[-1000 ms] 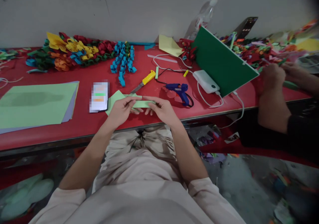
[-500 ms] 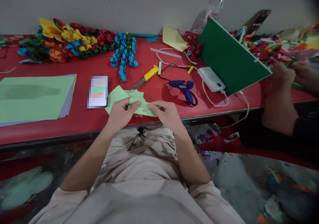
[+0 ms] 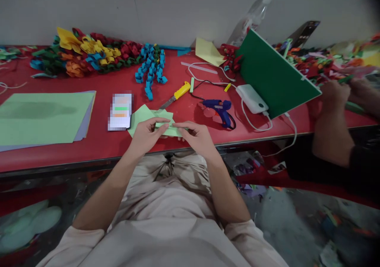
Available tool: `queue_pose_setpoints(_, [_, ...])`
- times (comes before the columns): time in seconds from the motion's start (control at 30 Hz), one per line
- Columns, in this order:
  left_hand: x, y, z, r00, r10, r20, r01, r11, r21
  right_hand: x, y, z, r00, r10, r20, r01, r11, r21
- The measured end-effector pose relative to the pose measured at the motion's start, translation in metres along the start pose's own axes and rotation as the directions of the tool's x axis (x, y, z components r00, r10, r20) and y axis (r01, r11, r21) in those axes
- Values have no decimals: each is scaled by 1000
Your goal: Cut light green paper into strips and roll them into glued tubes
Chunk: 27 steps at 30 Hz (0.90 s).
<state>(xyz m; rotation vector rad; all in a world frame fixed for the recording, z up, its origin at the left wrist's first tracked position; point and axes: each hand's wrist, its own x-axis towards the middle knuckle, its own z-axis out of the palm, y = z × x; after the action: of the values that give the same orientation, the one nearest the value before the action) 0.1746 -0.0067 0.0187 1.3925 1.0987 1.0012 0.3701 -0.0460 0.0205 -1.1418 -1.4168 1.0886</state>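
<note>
Pale green paper, a folded piece (image 3: 175, 132), sits between your two hands, just over the near edge of the red table (image 3: 97, 142). Your left hand (image 3: 145, 135) is closed on its left part, thumb above and fingers behind; your right hand (image 3: 199, 139) pinches it toward the right end the same way. More light green sheets (image 3: 143, 115) lie on the table just beyond your left fingers, between the phone (image 3: 120, 114) and the held piece.

The piece should feel next to weightless and flexible, a little stiffer along a fold. It looks dry and matt, so it should hardly slip, but a hard squeeze could crease it in the wrong place and a sharp pull could tear it. Take it lightly by both ends, thumbs on top, pressing flat along the fold rather than gripping the middle. Mind the blade of the yellow-handled knife (image 3: 182, 90), which points toward the loose sheets; the blue glue gun (image 3: 219, 108) lies beyond your right hand.

As for containers, a clear plastic bottle (image 3: 257, 14) with a white cap is behind the green board (image 3: 276, 75); whether there is liquid in it, you cannot tell from here.
</note>
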Motion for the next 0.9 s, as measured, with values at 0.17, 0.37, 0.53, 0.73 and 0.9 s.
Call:
queue_pose_setpoints(0.17, [3,1,2,997,-69,21,70,997,-27,2,6,1,998,54,-37,-53,998,27])
queue_pose_setpoints(0.37, [3,-3,1,996,-4,89,2,1000,13,5,8,3,991,113,-66,-108,991,83])
queue_pose_setpoints(0.53, [2,-4,2,997,-23,70,24,999,-22,7,10,7,985,133,-107,-123,988,96])
queue_pose_setpoints(0.73, [-1,8,-1,993,-41,109,50,995,-81,4,6,3,997,64,-43,-60,993,97])
queue_pose_setpoints(0.9, [-1,8,0,998,-16,60,19,999,-44,2,5,-2,998,54,-14,-53,997,58])
